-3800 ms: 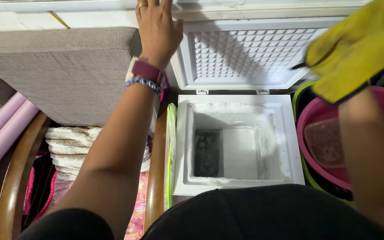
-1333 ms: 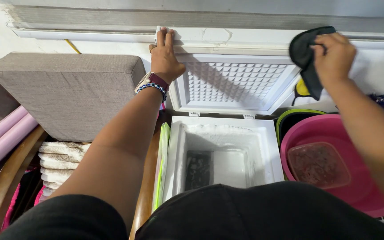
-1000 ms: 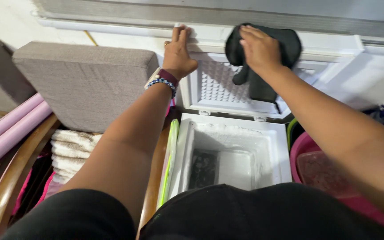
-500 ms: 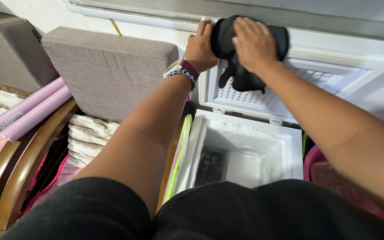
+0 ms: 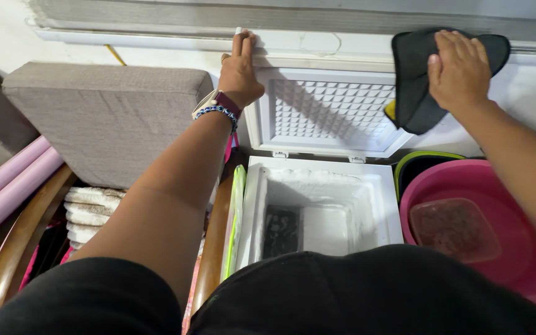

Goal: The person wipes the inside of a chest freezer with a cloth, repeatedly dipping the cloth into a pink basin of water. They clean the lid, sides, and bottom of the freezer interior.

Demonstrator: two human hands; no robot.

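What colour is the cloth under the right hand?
Black cloth, a little yellow at its edge; head view.

To my left I see a grey cushion (image 5: 103, 118) standing against the wall, with two lilac rolls (image 5: 4, 189) lying beside its lower left corner. Folded towels (image 5: 91, 211) sit stacked under the cushion's front edge, next to a curved wooden chair frame (image 5: 13, 248). At the right I see a pink basin (image 5: 516, 211) holding a clear lidded container (image 5: 454, 229), with a green-rimmed tub (image 5: 420, 162) just behind it.
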